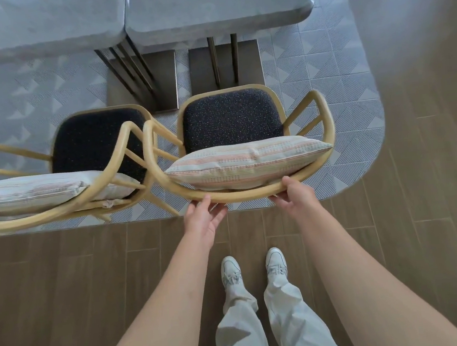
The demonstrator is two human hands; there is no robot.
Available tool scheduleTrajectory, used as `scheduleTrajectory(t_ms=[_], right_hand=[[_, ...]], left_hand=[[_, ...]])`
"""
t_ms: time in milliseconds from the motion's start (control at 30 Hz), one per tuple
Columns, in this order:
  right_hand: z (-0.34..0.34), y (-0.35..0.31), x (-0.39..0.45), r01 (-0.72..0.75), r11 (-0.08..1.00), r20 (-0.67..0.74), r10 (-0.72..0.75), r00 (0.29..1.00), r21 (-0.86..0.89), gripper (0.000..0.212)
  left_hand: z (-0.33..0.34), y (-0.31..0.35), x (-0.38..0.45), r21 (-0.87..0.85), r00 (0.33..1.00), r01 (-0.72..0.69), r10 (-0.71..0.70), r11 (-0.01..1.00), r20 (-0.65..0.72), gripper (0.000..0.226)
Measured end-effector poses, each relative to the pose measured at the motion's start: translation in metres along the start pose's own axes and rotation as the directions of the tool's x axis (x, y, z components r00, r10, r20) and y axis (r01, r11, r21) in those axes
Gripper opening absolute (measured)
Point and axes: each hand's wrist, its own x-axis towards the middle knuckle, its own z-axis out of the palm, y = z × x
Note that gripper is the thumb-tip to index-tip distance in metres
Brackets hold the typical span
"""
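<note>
I have both hands on the nearer chair [230, 116], which stands on the patterned tile floor [324, 78], pushed in toward the right-hand counter [218, 4]. My left hand [202, 217] grips the curved back rail [242, 196] with the thumb on top and the fingers curled under it. My right hand [296, 196] clamps the same rail further along in the same way. The chair frame is pale yellow bent wood, round in section, and it sweeps in one loop from arm to arm. Its seat is a dark, speckled, rounded-square pad. A soft oblong pillow [248, 159] leans against the backrest, off-white with fine orange and dark dashed stripes. A second chair [94, 141] of the same make stands just to the left, arm almost touching arm, with a like pillow [26, 191]. Both counters have matte grey tops with rounded corners and sit on dark metal posts with flat square bases. The tiles show blue-grey hatched triangles, and under my white lace-up shoes [231, 271] and pale, loose trousers [286, 307] the floor turns to brown wood-look planks [63, 274].
</note>
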Motion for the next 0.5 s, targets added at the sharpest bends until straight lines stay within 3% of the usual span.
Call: scheduleTrajectory(t_ms=[333,433,500], right_hand=[[-0.009,0.014,-0.010,0.023,1.000,0.001,-0.023,1.000,-0.016,0.034],[-0.002,0.008,-0.022,0.056,0.985,-0.022,-0.060,0.998,-0.162,0.041],[0.003,0.004,-0.038,0.111,0.959,-0.020,-0.121,0.992,-0.259,0.048]], left_hand=[[-0.010,-0.001,-0.004,0.100,1.000,-0.002,0.004,0.995,-0.016,0.035],[-0.004,0.004,-0.009,0.189,0.999,0.001,0.008,0.982,-0.043,0.034],[0.006,0.015,-0.020,0.246,0.998,-0.004,0.019,0.969,-0.056,0.045]])
